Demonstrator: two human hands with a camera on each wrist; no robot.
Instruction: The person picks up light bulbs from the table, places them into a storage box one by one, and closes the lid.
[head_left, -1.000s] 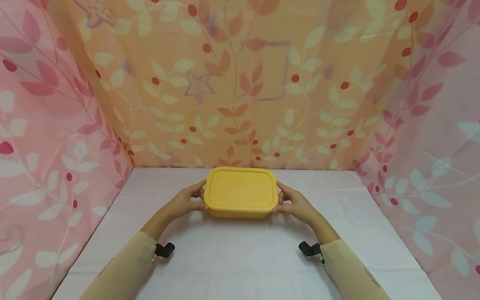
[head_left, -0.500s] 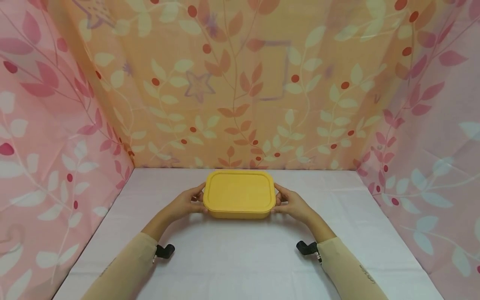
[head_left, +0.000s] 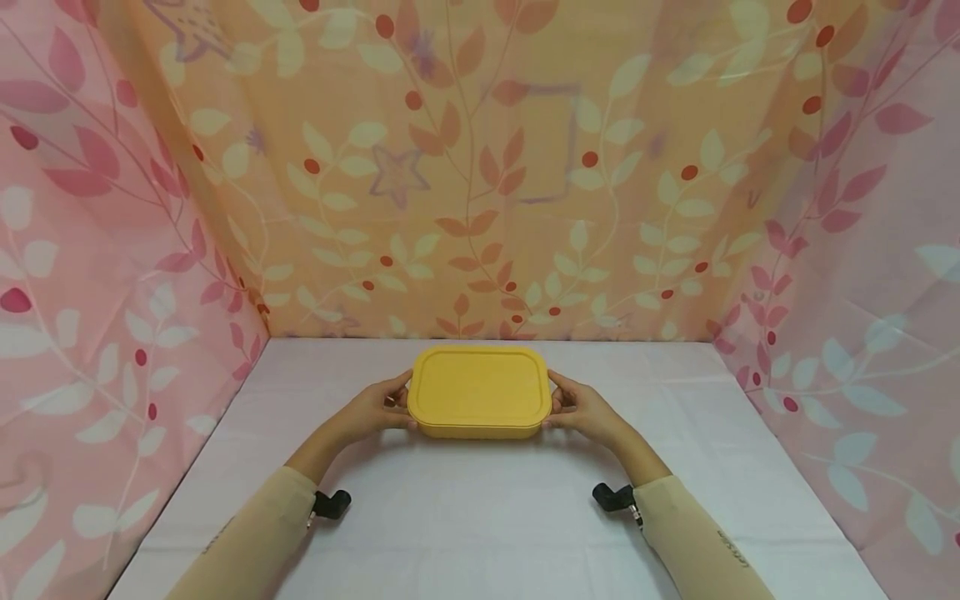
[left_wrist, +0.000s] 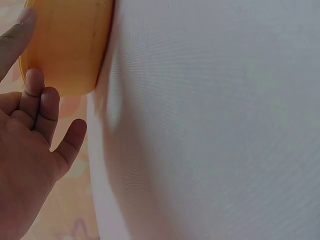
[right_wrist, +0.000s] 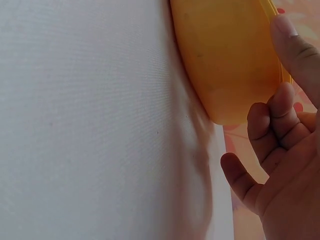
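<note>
A yellow lidded food container [head_left: 482,387] sits flat on the white cloth near the back of the table, its lid on. My left hand [head_left: 375,407] holds its left end and my right hand [head_left: 587,408] the right end, thumbs at the front corners. In the left wrist view the thumb and fingertips meet the container's wall [left_wrist: 70,45] near the lid rim, while the little finger stands off. The right wrist view shows the same hold by the thumb [right_wrist: 295,47] at the rim. What is inside the container is hidden.
White cloth [head_left: 480,517] covers the table. An orange leaf-patterned curtain [head_left: 480,183] hangs right behind the container, with pink curtains at the left [head_left: 97,275] and right [head_left: 847,275]. Small black devices are strapped at both wrists.
The container has come down slightly and a little toward me, also shifting slightly left at first. Both hands keep their hold and move with it; the last half second shows very little motion.
</note>
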